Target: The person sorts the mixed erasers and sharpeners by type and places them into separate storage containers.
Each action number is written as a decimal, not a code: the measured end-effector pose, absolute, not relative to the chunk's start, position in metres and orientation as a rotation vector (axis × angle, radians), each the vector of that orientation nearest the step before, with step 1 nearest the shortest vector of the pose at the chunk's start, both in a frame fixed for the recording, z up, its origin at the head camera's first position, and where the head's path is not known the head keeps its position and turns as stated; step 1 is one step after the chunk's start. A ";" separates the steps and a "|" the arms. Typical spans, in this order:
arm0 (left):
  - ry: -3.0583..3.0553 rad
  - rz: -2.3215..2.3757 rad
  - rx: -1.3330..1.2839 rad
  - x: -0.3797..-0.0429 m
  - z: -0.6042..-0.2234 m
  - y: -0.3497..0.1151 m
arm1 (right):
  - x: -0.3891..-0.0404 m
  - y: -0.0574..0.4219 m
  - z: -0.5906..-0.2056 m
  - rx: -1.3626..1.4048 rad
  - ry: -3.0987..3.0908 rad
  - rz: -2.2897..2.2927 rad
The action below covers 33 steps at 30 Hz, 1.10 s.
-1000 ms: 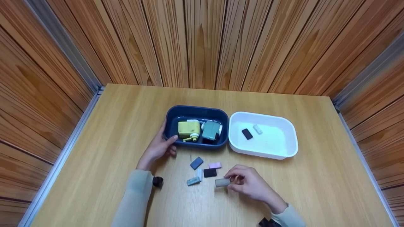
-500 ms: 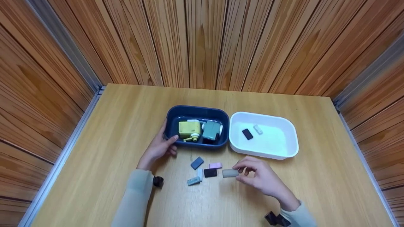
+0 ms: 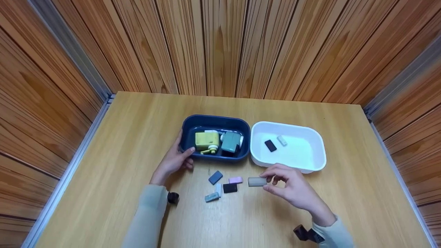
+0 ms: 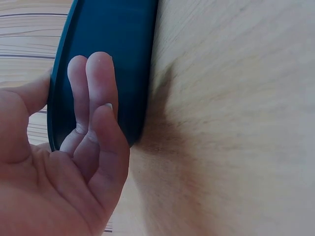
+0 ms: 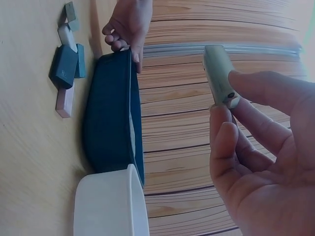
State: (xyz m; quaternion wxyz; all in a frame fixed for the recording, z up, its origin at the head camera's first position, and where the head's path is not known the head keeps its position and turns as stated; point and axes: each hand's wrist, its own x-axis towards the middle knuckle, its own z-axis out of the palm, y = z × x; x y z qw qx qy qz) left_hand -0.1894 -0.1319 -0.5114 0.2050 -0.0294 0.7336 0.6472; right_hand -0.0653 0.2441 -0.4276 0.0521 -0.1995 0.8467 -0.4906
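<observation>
My left hand (image 3: 174,160) grips the left end of a navy bin (image 3: 217,120), thumb over the rim and the other fingers on the outer side. Inside the bin lie a yellow crank pencil sharpener (image 3: 206,140) and a teal one (image 3: 231,141). My right hand (image 3: 293,187) pinches one end of a grey-green eraser (image 3: 257,182) between thumb and fingers, in front of the white bin (image 3: 299,156). In the right wrist view, the eraser (image 5: 218,73) is raised above the table. A black eraser (image 3: 270,145) and a pale one (image 3: 281,140) lie in the white bin.
Several small erasers lie in front of the navy bin: blue (image 3: 215,177), pink (image 3: 235,180), black (image 3: 230,188), white (image 3: 218,189) and grey-blue (image 3: 212,197). The two bins stand side by side. Wooden panels (image 3: 220,48) enclose the table at the back and sides.
My right hand has carried the grey-green eraser up from beside the loose erasers, rightward and toward the white bin. My left hand stays on the navy bin.
</observation>
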 end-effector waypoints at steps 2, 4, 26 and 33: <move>2.057 1.798 -0.079 -0.190 -0.511 -0.132 | -0.067 0.245 -0.427 -0.592 2.566 -1.490; 2.064 1.792 -0.072 -0.191 -0.510 -0.132 | -0.068 0.246 -0.426 -0.585 2.564 -1.489; 2.079 1.791 -0.106 -0.187 -0.513 -0.129 | -0.088 0.290 -0.420 -0.526 2.706 -1.563; 2.105 1.773 -0.112 -0.191 -0.513 -0.129 | -0.094 0.305 -0.413 -0.423 2.731 -1.537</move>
